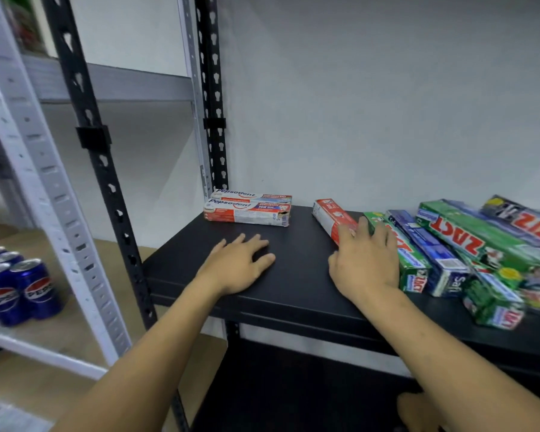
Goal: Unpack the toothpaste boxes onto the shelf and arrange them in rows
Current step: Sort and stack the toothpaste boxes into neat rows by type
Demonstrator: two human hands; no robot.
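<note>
Two Pepsodent boxes (248, 208) lie side by side at the back left corner of the black shelf (293, 294). My left hand (239, 265) rests flat and open on the shelf in front of them, holding nothing. My right hand (363, 260) lies palm down over the near end of a red toothpaste box (331, 218), its fingers also touching a green Zact box (410, 266). Whether it grips either box cannot be told. To the right lies a loose pile of green, blue and black boxes (480, 247), angled and overlapping.
A black slotted upright (106, 182) stands at the shelf's left front corner, another at the back. A grey rack to the left holds Pepsi cans (22, 289). The white wall is right behind the shelf. A lower black shelf sits below.
</note>
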